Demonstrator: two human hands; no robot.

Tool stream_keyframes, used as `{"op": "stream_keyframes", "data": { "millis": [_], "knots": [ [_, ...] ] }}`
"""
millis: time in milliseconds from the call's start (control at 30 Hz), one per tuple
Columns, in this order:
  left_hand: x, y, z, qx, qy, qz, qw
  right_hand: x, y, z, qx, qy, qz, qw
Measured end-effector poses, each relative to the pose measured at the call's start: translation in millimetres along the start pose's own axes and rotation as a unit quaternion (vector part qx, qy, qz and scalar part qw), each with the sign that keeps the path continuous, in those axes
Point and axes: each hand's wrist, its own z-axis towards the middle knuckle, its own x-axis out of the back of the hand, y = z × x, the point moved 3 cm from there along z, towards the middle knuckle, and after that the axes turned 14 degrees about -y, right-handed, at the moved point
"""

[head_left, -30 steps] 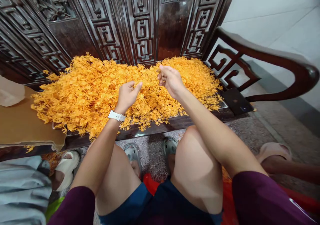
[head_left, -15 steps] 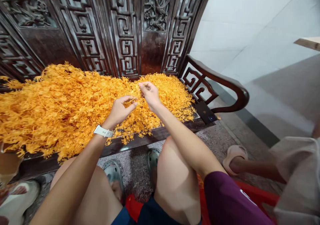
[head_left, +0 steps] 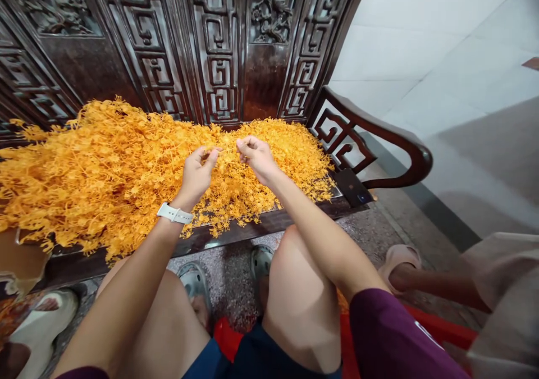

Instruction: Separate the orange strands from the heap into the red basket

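Note:
A big heap of small orange, flower-like pieces with thin stems [head_left: 126, 171] covers the seat of a dark carved wooden bench [head_left: 219, 238]. Over the right part of the heap, my left hand [head_left: 197, 174], with a white watch band on its wrist, has thumb and fingers pinched together around a thin orange piece. My right hand [head_left: 259, 159] also pinches, its fingertips a short gap from the left ones. What sits in the right fingertips is too small to make out against the orange behind it.
A dark phone [head_left: 352, 187] lies at the bench's right end, below the curved armrest [head_left: 387, 129]. A torn cardboard box [head_left: 23, 261] stands at lower left. Other people's feet in light shoes [head_left: 46, 323] show at left and at right [head_left: 402, 261].
My left hand has risen slightly, its thumb and fingers now closed together where they were apart. The right hand still pinches in about the same spot. The view has shifted a little.

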Motion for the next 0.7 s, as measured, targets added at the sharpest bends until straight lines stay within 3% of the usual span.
{"op": "stream_keyframes", "data": {
  "millis": [100,167,233,333,400,467,533,567,633,700],
  "knots": [
    [2.2,-6.8,4.4,0.033,0.038,-0.089,0.995,-11.3,-0.4,-2.9,-0.007,-0.1,0.017,0.995],
    [6.7,-7.3,9.1,0.041,0.046,-0.096,0.993,-23.4,-6.3,-9.5,0.01,-0.16,0.008,0.987],
    [18.9,-8.0,14.4,0.062,0.092,-0.087,0.99,-39.9,-18.0,-21.6,0.034,-0.239,-0.009,0.97],
    [48.4,-14.1,20.3,0.111,0.222,-0.099,0.964,-69.2,-37.5,-46.6,0.038,-0.428,-0.014,0.903],
    [64.0,-19.3,23.9,0.108,0.23,-0.128,0.958,-79.8,-45.7,-57.6,0.021,-0.502,0.007,0.864],
    [72.5,-23.3,24.0,0.095,0.201,-0.142,0.965,-75.0,-48.0,-53.9,0.014,-0.437,0.074,0.896],
    [73.3,-25.3,19.7,0.081,0.167,-0.134,0.974,-55.8,-42.5,-41.0,0.01,-0.254,0.188,0.949],
    [70.9,-25.6,16.6,0.076,0.15,-0.122,0.978,-44.2,-36.7,-34.9,0.001,-0.152,0.247,0.957],
    [61.5,-25.2,10.3,0.068,0.114,-0.088,0.987,-26.0,-22.6,-26.6,-0.047,-0.002,0.329,0.943],
    [47.2,-23.2,5.6,0.057,0.068,-0.044,0.995,-17.2,-11.5,-22.5,-0.105,0.056,0.343,0.932]
  ]
}}
